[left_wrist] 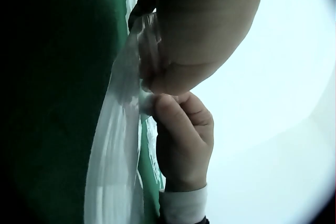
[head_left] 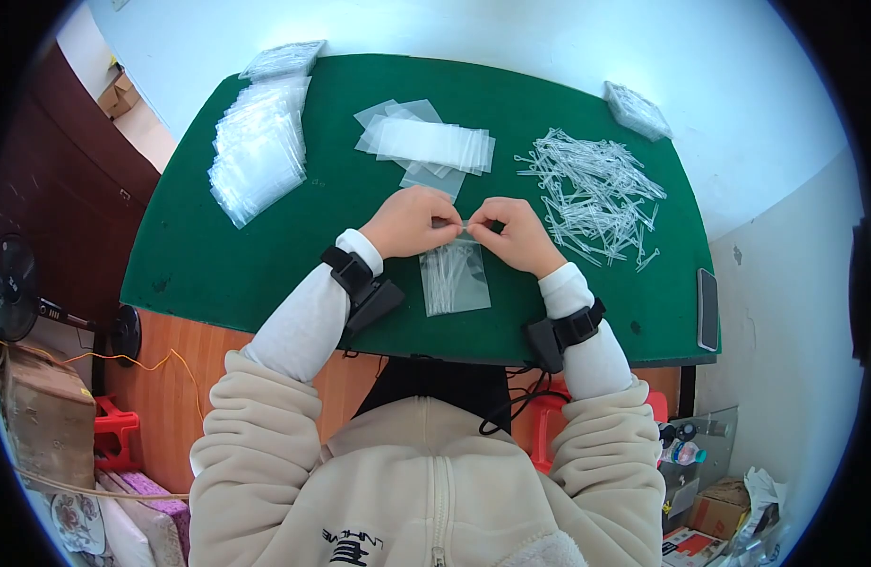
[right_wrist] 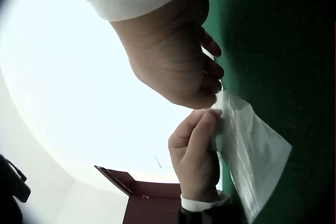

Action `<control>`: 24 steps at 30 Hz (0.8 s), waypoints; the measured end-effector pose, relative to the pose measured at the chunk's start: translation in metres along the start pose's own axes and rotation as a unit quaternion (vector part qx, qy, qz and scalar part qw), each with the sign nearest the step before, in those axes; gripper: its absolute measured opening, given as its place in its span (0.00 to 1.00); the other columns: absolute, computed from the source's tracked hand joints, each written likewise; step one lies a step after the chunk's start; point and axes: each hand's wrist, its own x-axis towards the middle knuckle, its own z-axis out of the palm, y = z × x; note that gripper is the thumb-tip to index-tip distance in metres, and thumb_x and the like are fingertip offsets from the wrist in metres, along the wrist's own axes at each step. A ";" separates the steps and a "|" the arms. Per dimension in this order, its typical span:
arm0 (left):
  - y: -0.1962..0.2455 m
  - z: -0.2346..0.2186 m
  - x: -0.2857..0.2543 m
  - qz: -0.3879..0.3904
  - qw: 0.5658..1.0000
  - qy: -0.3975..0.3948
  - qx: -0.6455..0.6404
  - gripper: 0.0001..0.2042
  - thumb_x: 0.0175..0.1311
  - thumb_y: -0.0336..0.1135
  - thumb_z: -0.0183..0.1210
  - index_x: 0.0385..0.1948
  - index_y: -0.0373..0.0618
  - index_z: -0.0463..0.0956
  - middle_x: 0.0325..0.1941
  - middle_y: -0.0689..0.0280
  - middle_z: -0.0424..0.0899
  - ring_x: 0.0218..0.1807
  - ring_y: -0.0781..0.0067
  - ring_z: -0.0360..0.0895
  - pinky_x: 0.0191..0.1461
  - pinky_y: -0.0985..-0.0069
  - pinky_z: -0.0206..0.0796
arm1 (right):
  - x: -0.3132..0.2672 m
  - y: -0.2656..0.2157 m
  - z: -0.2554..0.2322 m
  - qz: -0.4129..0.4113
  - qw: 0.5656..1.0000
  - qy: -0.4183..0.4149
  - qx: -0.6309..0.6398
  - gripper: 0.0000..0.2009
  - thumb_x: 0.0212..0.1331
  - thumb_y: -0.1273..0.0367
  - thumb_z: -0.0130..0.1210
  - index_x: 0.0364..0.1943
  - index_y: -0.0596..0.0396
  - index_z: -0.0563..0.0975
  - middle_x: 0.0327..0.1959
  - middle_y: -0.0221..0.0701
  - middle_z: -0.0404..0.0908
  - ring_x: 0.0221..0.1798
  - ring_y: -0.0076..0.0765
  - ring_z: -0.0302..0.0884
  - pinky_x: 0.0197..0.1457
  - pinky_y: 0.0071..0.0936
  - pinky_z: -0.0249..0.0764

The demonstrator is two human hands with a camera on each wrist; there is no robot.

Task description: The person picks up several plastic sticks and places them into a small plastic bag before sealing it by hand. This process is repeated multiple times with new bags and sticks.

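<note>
A clear plastic bag (head_left: 471,291) lies over the green table in front of the person, with several thin clear looped sticks (head_left: 443,279) inside it. My left hand (head_left: 412,223) pinches the bag's top edge between thumb and fingers. Right beside it, my right hand (head_left: 516,234) pinches the same edge, the two sets of fingertips nearly meeting. From the left wrist, the bag (left_wrist: 113,166) hangs down from the fingers; the right wrist view shows the bag (right_wrist: 257,150) slanting away below both hands.
Loose clear looped sticks (head_left: 596,194) form a heap at the right. Flat empty bags (head_left: 431,142) lie behind the hands, and a larger stack of bags (head_left: 260,146) is at the left. Wrapped packs (head_left: 638,111) sit at the back corners. A phone (head_left: 707,310) rests at the right edge.
</note>
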 end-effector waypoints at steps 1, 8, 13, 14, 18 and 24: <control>-0.001 -0.001 -0.001 0.006 1.000 0.004 -0.011 0.06 0.49 0.33 0.58 0.22 0.40 0.78 0.21 0.62 0.75 0.25 0.63 0.73 0.30 0.71 0.64 | -0.001 0.000 -0.001 0.001 1.000 0.000 0.000 0.05 0.49 0.72 0.57 0.24 0.60 0.76 0.21 0.31 0.75 0.25 0.27 0.71 0.26 0.22 0.66; -0.011 -0.014 -0.002 -0.035 0.997 0.023 -0.067 0.05 0.50 0.30 0.59 0.24 0.39 0.79 0.21 0.62 0.75 0.24 0.69 0.71 0.28 0.75 0.62 | -0.001 0.004 -0.020 0.055 0.998 0.030 -0.002 0.05 0.47 0.71 0.58 0.25 0.59 0.78 0.22 0.32 0.77 0.25 0.30 0.74 0.29 0.23 0.69; -0.015 -0.016 -0.003 -0.068 0.994 0.021 -0.084 0.05 0.50 0.30 0.59 0.25 0.38 0.79 0.21 0.62 0.76 0.23 0.70 0.71 0.28 0.76 0.62 | -0.003 0.006 -0.025 0.078 0.996 0.041 0.002 0.05 0.47 0.70 0.58 0.25 0.59 0.78 0.23 0.32 0.78 0.25 0.30 0.74 0.29 0.23 0.69; -0.015 -0.015 -0.003 -0.071 0.993 0.021 -0.087 0.05 0.50 0.31 0.59 0.25 0.38 0.79 0.22 0.62 0.76 0.23 0.70 0.71 0.28 0.76 0.62 | -0.003 0.006 -0.024 0.070 0.997 0.038 -0.009 0.05 0.48 0.71 0.58 0.25 0.59 0.78 0.23 0.31 0.77 0.26 0.29 0.73 0.29 0.23 0.68; -0.015 -0.010 -0.004 -0.059 0.997 0.023 -0.047 0.05 0.50 0.31 0.60 0.24 0.39 0.79 0.21 0.62 0.75 0.23 0.69 0.71 0.28 0.75 0.62 | -0.003 0.006 -0.019 0.036 0.999 0.029 -0.029 0.05 0.48 0.71 0.58 0.26 0.60 0.78 0.23 0.30 0.76 0.28 0.26 0.73 0.29 0.22 0.67; -0.001 0.002 -0.001 -0.014 1.000 0.017 0.000 0.06 0.49 0.33 0.59 0.22 0.40 0.78 0.21 0.63 0.75 0.24 0.65 0.72 0.29 0.72 0.64 | 0.001 -0.004 0.001 -0.059 0.997 0.016 -0.053 0.05 0.47 0.71 0.58 0.24 0.60 0.77 0.23 0.31 0.76 0.27 0.28 0.73 0.29 0.23 0.68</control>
